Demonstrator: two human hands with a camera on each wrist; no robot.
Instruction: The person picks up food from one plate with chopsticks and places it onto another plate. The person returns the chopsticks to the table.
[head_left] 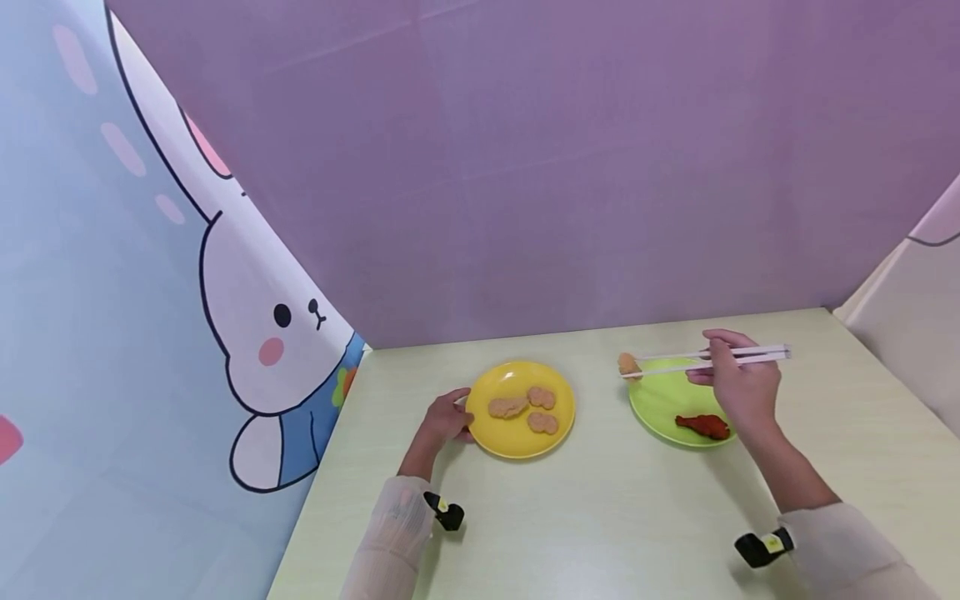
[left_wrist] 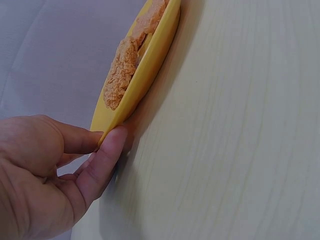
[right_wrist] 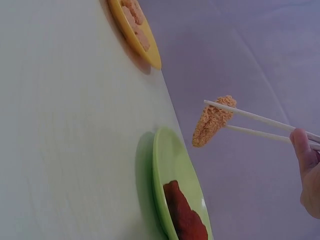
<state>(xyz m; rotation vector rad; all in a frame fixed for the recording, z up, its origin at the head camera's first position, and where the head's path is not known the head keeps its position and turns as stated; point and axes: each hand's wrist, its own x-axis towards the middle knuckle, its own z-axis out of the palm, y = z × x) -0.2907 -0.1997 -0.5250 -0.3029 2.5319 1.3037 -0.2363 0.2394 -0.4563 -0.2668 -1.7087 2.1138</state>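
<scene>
The right grip [head_left: 742, 390] is closely gripping white chopsticks [head_left: 768, 357], whose tips are pointing left. Just left of this grip, the tips are pinching a fried piece [right_wrist: 212, 122]. The head view is showing it overlapping the green plate [head_left: 667, 400]; the right wrist view is revealing it hanging clear, long axis slanting downward. Farther left, the left grip [head_left: 447, 417] is narrowly pinching the rim of the yellow plate [head_left: 498, 383].

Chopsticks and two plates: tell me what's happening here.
The person's right hand holds white chopsticks, which pinch a tan, crumbly-coated piece in the air near the green plate. A red drumstick lies on that plate. The left hand grips the edge of the yellow plate, where three more tan pieces lie.
</scene>
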